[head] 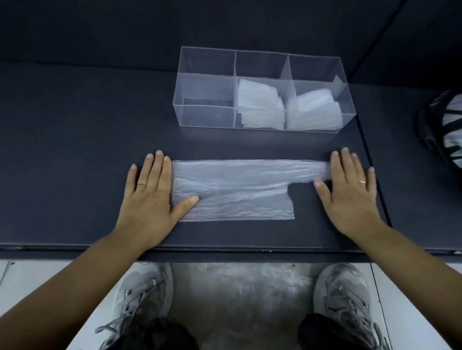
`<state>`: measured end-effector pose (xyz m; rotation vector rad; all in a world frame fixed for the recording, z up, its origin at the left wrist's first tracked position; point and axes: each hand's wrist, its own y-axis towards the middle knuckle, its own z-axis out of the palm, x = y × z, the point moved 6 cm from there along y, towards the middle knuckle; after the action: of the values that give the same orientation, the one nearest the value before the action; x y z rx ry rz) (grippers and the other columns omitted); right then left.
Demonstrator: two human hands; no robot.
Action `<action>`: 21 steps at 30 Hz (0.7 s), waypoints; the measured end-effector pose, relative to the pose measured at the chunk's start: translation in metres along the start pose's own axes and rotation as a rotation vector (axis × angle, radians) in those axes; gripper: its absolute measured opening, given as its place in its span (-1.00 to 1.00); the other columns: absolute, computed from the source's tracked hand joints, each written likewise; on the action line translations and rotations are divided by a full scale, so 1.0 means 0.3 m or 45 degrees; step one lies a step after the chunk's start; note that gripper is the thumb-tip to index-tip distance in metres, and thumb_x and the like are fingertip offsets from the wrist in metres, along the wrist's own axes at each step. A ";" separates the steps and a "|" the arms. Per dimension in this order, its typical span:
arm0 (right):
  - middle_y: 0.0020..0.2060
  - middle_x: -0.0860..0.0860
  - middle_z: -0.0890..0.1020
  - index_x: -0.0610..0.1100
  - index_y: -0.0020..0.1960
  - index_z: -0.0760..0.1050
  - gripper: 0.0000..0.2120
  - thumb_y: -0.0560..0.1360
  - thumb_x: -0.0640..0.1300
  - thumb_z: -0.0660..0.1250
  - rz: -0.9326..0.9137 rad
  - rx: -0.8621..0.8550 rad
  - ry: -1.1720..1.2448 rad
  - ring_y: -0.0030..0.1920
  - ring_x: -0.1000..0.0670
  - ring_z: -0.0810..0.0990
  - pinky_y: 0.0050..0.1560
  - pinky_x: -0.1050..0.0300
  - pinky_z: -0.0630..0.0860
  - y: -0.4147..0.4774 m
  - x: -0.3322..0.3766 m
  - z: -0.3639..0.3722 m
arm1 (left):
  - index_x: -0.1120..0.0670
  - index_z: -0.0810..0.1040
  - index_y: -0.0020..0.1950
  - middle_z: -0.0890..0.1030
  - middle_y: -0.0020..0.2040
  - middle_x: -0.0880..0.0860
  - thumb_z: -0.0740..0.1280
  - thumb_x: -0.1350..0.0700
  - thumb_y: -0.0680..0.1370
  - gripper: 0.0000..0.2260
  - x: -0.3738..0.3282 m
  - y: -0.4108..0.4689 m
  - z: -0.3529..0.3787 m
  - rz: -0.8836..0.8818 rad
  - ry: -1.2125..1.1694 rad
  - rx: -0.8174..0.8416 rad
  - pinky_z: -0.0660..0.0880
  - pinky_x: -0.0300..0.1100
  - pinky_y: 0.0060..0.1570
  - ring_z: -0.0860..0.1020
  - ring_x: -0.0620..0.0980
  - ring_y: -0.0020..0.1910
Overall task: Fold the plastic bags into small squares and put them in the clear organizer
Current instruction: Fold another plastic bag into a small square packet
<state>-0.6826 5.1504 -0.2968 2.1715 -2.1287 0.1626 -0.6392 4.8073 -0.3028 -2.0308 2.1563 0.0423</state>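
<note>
While we press the plastic bag [234, 191] flat on the table [59, 161], left grip [147, 198] released, thumb on its left end, right grip [350, 195] released over its right end, clear organizer [205, 62] just behind, holding folded bags [257, 105].

bag [234, 189] under left grip [146, 196] and right grip [350, 195]: thin translucent plastic film, wrinkled, faint sheen. tabletop [61, 134] around the grips: dark, matt, smooth. organizer [206, 90] beyond the grips: clear rigid plastic, glossy. folded bags [257, 105] inside: same milky film. rings [141, 185] on both grips: shiny metal.
</note>
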 end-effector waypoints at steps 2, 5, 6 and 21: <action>0.44 -0.13 0.28 -0.16 0.45 0.28 -0.44 0.55 0.09 0.23 -0.174 -0.150 0.181 0.43 -0.15 0.24 0.41 -0.11 0.09 -0.035 0.052 -0.066 | 0.22 -0.01 0.55 -0.03 0.57 0.16 -0.25 -0.43 0.48 -0.11 -0.048 -0.010 -0.032 0.122 -0.069 -0.060 -0.18 0.03 0.51 -0.10 0.08 0.55; 0.05 -0.02 0.51 -0.06 0.09 0.56 -0.67 0.39 0.07 0.45 -0.540 -0.069 0.303 0.07 -0.11 0.47 0.06 -0.01 0.34 -0.116 0.147 -0.092 | 0.20 0.14 0.53 0.12 0.55 0.14 -0.03 -0.33 0.55 -0.25 -0.185 -0.050 -0.037 0.465 -0.120 -0.053 -0.10 -0.04 0.50 0.05 0.09 0.54; -0.03 -0.02 0.51 -0.08 0.01 0.60 -0.71 0.35 -0.01 0.53 -0.592 -0.010 0.293 -0.01 -0.10 0.49 -0.01 -0.03 0.38 -0.132 0.163 -0.081 | 0.20 0.17 0.53 0.14 0.54 0.12 0.02 -0.30 0.56 -0.27 -0.226 -0.063 -0.030 0.550 -0.136 -0.028 -0.10 -0.08 0.50 0.07 0.07 0.54; 0.09 0.15 0.40 0.07 0.00 0.44 -0.77 0.43 0.15 0.34 -0.347 0.238 0.468 0.11 0.20 0.35 0.24 0.17 0.18 -0.077 0.166 -0.153 | 0.25 0.60 0.21 0.59 0.23 0.16 0.50 0.25 0.42 -0.64 -0.273 -0.066 -0.013 0.562 -0.142 -0.321 0.48 0.11 0.22 0.57 0.11 0.21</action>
<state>-0.6590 5.1081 -0.2441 2.2843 -1.6620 0.7019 -0.6158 4.8864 -0.2846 -1.5707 2.5852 0.4947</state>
